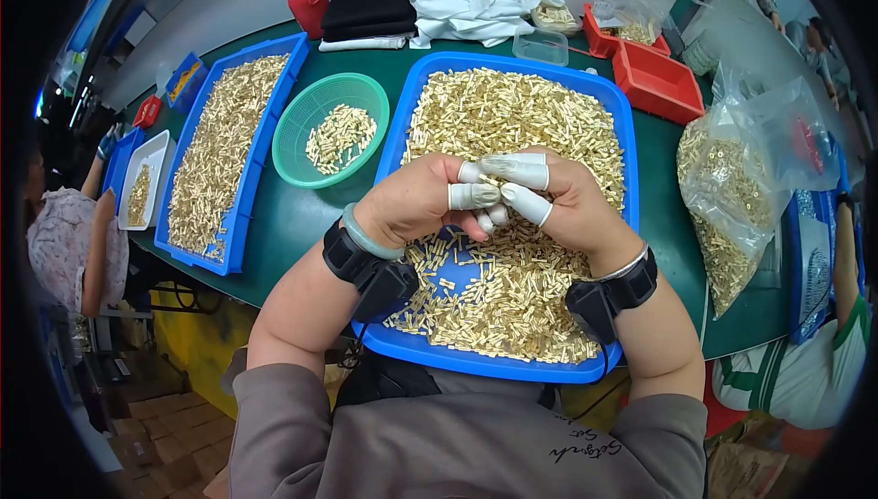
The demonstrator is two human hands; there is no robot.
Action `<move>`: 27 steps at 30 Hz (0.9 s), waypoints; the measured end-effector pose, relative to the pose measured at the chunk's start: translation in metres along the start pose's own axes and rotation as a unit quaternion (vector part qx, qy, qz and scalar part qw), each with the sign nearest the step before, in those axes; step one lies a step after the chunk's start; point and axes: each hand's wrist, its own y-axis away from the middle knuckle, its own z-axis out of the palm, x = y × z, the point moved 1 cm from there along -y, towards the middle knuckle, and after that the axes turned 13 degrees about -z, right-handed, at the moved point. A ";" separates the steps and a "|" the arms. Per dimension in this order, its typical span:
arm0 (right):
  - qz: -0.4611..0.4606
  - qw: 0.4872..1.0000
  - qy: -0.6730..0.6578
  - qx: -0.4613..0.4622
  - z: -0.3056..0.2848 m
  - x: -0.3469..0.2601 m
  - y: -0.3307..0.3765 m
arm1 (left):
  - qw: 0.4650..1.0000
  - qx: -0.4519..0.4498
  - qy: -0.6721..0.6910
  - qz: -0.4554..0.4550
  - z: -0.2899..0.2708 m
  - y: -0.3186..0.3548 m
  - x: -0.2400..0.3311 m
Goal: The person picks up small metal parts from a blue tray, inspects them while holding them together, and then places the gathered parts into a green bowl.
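My left hand (412,193) and my right hand (576,202) meet over a large blue tray (393,156). White finger cots, some stained grey, cover several fingertips. Both hands are closed, fingertips pinched together around a small brass-coloured part (493,180), mostly hidden by the cots. Below them the tray is filled with a thick layer of small brass-coloured parts (512,316), slim and short, with the blue bottom showing through left of centre. A black strapped device sits on each wrist.
To the left stand a green basket (285,147) and a long blue tray (297,51), both holding similar parts. Red bins (660,87) and a plastic bag of parts (722,188) are at right. Folded cloths (466,0) and a red flask (306,7) lie behind. People work on both sides.
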 end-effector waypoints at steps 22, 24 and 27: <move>-0.029 0.999 0.025 0.011 0.000 0.001 0.001 | 1.000 0.017 0.019 -0.017 0.006 -0.001 0.002; -0.045 0.997 0.054 -0.008 -0.002 -0.004 -0.002 | 1.000 0.015 0.019 -0.012 0.005 0.000 0.002; -0.076 0.990 0.114 -0.046 -0.003 -0.009 -0.006 | 1.000 0.008 0.017 -0.003 0.003 -0.001 0.000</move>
